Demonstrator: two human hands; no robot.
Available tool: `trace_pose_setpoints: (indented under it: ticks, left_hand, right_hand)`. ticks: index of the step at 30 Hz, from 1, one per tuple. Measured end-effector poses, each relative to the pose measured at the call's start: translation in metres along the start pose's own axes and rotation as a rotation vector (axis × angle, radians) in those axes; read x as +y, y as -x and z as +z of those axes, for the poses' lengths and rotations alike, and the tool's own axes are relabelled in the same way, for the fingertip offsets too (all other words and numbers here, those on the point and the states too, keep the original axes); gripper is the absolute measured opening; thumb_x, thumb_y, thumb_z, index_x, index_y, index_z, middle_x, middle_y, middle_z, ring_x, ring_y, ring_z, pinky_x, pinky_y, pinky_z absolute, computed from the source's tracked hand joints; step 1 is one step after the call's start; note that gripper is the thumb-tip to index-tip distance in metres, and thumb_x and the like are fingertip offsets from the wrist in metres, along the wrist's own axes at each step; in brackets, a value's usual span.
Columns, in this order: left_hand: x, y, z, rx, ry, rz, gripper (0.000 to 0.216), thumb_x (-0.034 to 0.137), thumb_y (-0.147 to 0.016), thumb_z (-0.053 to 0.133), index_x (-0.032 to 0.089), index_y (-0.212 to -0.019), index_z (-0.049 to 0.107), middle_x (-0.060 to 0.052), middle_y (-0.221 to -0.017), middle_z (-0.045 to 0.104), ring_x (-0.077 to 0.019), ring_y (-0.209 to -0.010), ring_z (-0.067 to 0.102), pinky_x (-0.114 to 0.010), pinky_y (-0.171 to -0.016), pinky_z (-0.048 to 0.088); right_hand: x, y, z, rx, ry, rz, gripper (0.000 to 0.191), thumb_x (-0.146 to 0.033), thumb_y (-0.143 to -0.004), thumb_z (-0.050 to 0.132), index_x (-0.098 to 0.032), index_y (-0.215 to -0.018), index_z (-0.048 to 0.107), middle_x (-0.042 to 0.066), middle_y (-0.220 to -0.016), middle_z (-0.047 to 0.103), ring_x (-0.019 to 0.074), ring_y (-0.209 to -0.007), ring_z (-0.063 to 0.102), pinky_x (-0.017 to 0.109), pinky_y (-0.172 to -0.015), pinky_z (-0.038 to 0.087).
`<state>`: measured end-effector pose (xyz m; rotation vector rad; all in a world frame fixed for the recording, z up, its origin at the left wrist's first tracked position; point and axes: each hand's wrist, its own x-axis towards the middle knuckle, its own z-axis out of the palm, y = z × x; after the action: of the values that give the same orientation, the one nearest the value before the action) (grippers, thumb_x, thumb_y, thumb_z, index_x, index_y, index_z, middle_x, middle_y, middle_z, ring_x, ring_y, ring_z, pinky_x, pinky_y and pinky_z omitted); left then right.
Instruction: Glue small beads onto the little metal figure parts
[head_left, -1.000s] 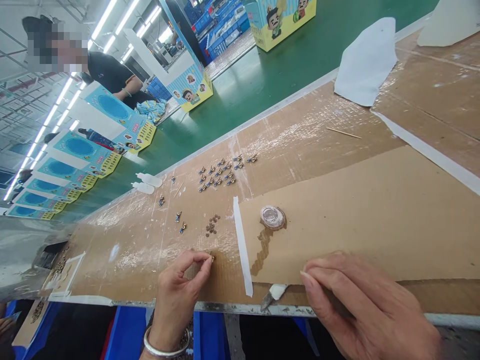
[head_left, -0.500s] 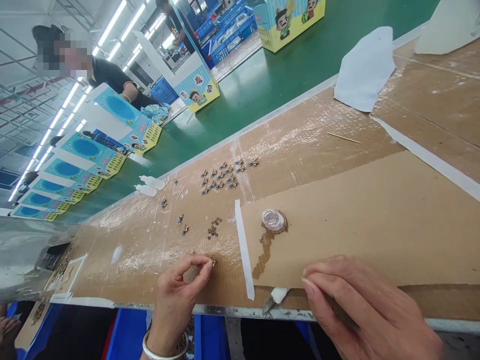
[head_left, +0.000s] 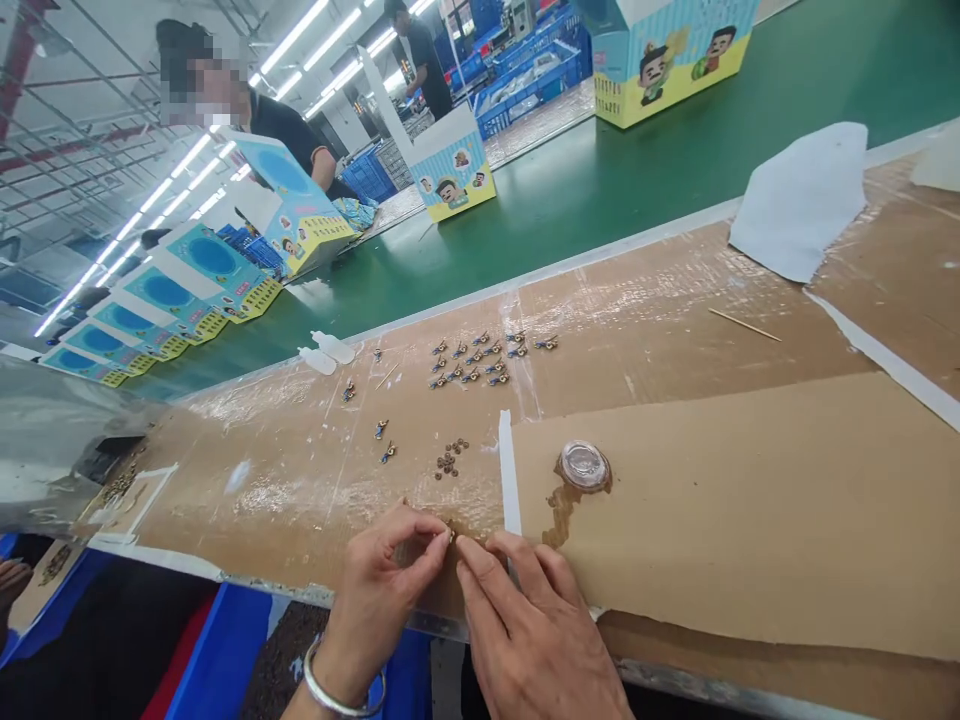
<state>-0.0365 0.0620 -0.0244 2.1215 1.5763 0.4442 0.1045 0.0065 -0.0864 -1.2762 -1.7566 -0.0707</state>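
At the near table edge, head view: both hands meet over the cardboard-covered bench (head_left: 675,520).
Left hand (head_left: 382,590): thumb and forefinger pinched together on a tiny brown piece (head_left: 449,537); a metal bangle (head_left: 341,690) sits on the wrist.
Right hand (head_left: 532,630): forefinger tip just beside the pinch, touching or nearly touching the piece; whether it clamps anything I cannot tell.
Handling: judged very light, stiff and easy to drop; fingertip hold at its edges suits it.
Beyond the pinch: a heap of loose brown bits (head_left: 448,460), then rows of small blue-and-gold figures (head_left: 480,360).
Right of the pinch: white tape strip (head_left: 510,475), a round clear dish (head_left: 585,465).
Far left of the pinch: two small white bottles (head_left: 326,352).
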Motion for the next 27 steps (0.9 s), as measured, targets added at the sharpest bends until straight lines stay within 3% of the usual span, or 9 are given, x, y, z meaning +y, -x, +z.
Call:
trace_pose_setpoints:
  ticks: [9, 15, 27]
  left_hand:
    - [0.0008, 0.0009, 0.0006, 0.011, 0.011, 0.013, 0.013, 0.023, -0.082, 0.057, 0.021, -0.071, 0.063, 0.005, -0.068, 0.065, -0.0128, -0.066, 0.059, -0.041, -0.098, 0.034]
    - [-0.0002, 0.0012, 0.0017, 0.003, 0.014, -0.012, 0.014, 0.025, -0.083, 0.057, 0.021, -0.071, 0.064, 0.003, -0.069, 0.066, -0.0146, -0.068, 0.061, -0.037, -0.085, 0.042]
    - [-0.0022, -0.0002, 0.0025, 0.016, 0.085, -0.052, 0.014, 0.026, -0.080, 0.059, 0.023, -0.068, 0.065, 0.007, -0.066, 0.067, -0.0112, -0.061, 0.058, -0.046, -0.105, 0.028]
  right_hand:
    - [0.0045, 0.0016, 0.0054, -0.021, -0.027, -0.014, 0.024, -0.015, -0.083, 0.046, -0.015, -0.099, 0.064, 0.003, -0.110, 0.064, 0.0207, -0.095, 0.054, 0.036, -0.081, 0.035]
    - [0.0056, 0.0050, 0.0072, -0.026, -0.042, -0.018, 0.024, -0.018, -0.085, 0.044, -0.015, -0.098, 0.064, 0.003, -0.111, 0.063, 0.0216, -0.094, 0.054, 0.037, -0.081, 0.034]
    - [0.0046, 0.0012, 0.0049, -0.038, -0.022, -0.025, 0.025, -0.025, -0.088, 0.042, -0.015, -0.094, 0.064, 0.003, -0.111, 0.063, 0.0205, -0.094, 0.054, 0.037, -0.080, 0.033]
